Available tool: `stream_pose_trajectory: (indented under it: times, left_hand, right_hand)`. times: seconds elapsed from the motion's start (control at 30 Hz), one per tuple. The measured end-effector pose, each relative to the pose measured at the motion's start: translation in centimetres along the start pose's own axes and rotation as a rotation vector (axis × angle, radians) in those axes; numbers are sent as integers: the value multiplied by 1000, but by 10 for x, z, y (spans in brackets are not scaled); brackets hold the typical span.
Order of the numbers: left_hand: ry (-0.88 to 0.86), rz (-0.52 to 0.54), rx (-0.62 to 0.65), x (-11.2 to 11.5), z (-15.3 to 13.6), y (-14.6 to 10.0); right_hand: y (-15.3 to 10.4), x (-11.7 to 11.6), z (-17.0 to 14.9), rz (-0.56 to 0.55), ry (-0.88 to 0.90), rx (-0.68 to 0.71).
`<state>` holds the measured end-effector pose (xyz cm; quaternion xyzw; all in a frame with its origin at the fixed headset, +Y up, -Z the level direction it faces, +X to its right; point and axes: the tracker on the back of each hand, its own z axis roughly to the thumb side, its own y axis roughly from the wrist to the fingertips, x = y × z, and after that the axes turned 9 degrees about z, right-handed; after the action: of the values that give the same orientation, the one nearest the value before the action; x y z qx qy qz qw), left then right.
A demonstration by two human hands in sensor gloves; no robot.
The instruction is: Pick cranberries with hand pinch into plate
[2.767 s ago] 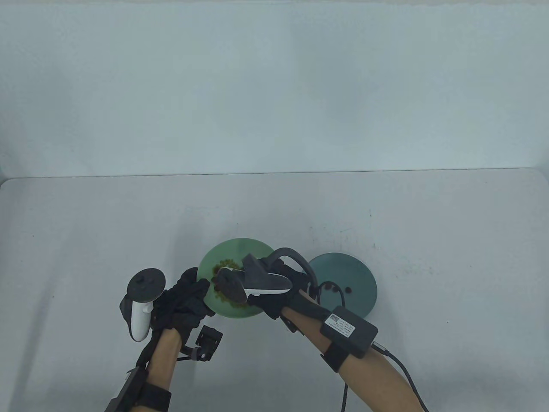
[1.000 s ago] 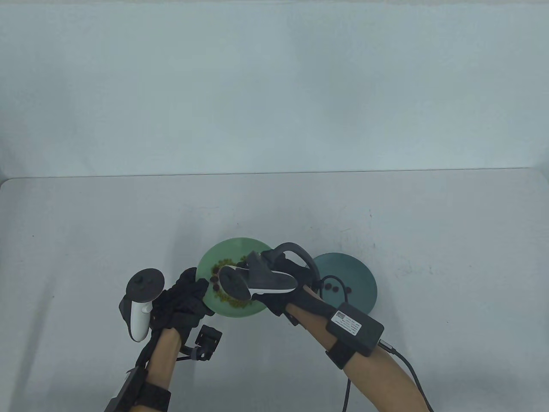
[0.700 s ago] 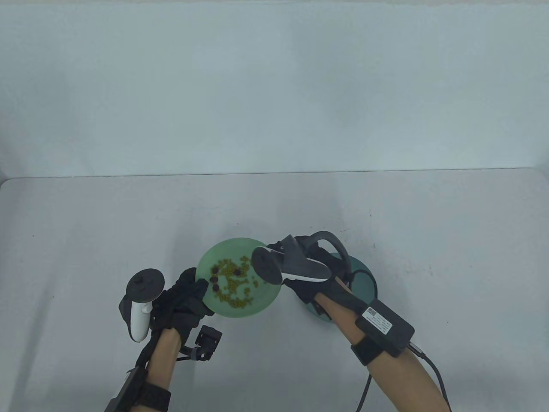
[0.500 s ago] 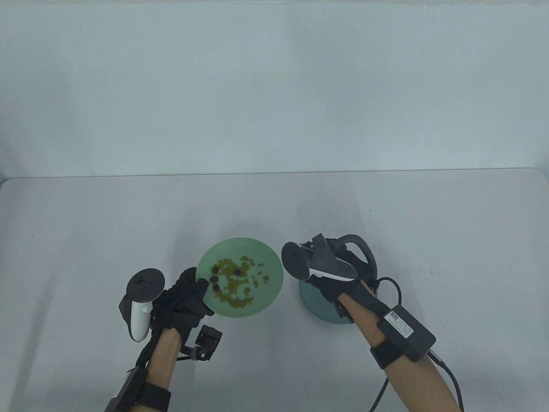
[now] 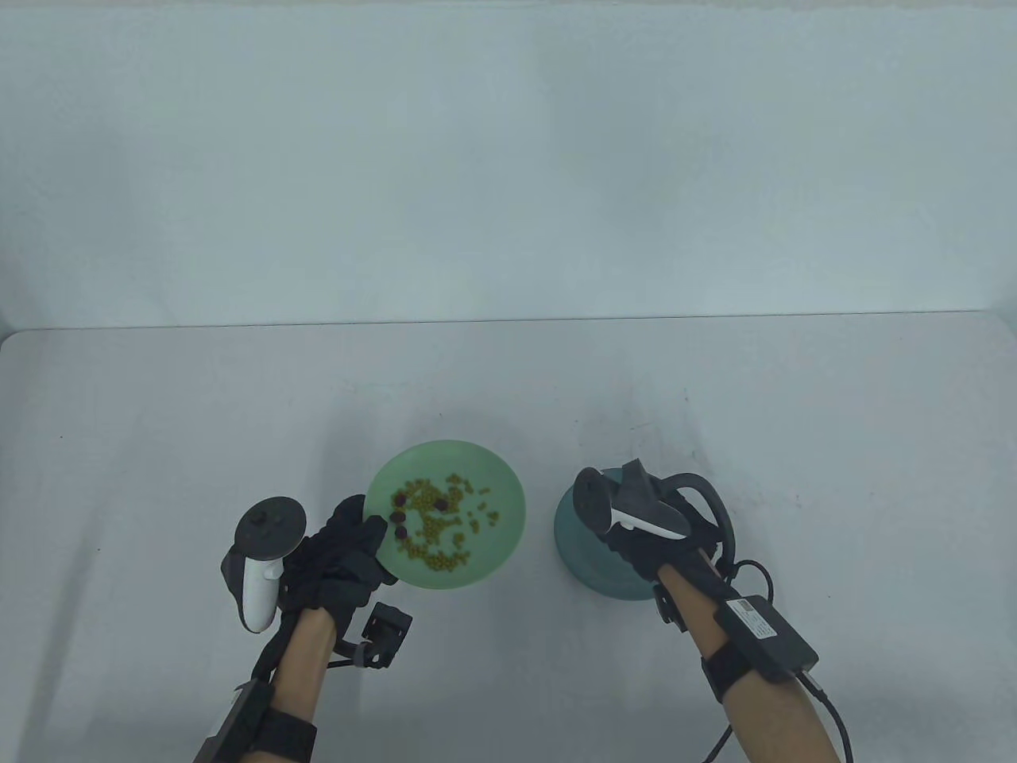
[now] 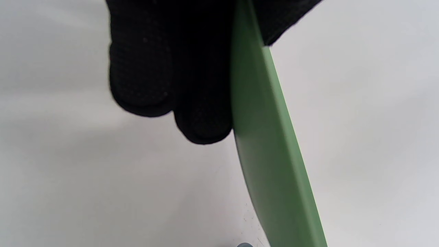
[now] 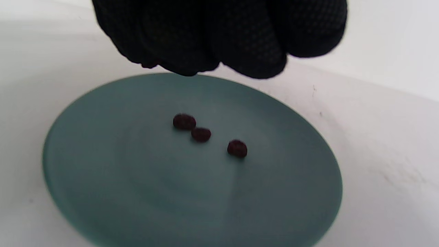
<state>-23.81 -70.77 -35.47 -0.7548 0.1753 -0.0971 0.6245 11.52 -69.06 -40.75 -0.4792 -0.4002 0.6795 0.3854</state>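
White table [image 5: 159, 445] | left hand [image 5: 338, 548] grips light-green plate [image 5: 508, 509] rim at 9 o'clock | right hand [image 5: 636, 540], fingers bunched, contents unseen, above teal plate [image 7: 85, 192] holding three cranberries [image 7: 201, 134] | risk: berry sticking to glove, rolling off.

The left hand [image 5: 338, 548] grips, thumb above and fingers [image 6: 202, 113] below. The right hand [image 5: 643, 540] hangs with its fingers [image 7: 247, 51] bunched together, pointing down.
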Motion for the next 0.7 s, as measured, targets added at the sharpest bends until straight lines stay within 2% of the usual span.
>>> stream_pose_trajectory:
  times: [0.37, 0.7]
  left_hand:
    - [-2, 0, 0, -1, 0, 0]
    - [-1, 1, 0, -1, 0, 0]
  right_hand:
    - [14, -23, 3, 67, -11, -29]
    - [14, -24, 1, 74, 2, -36]
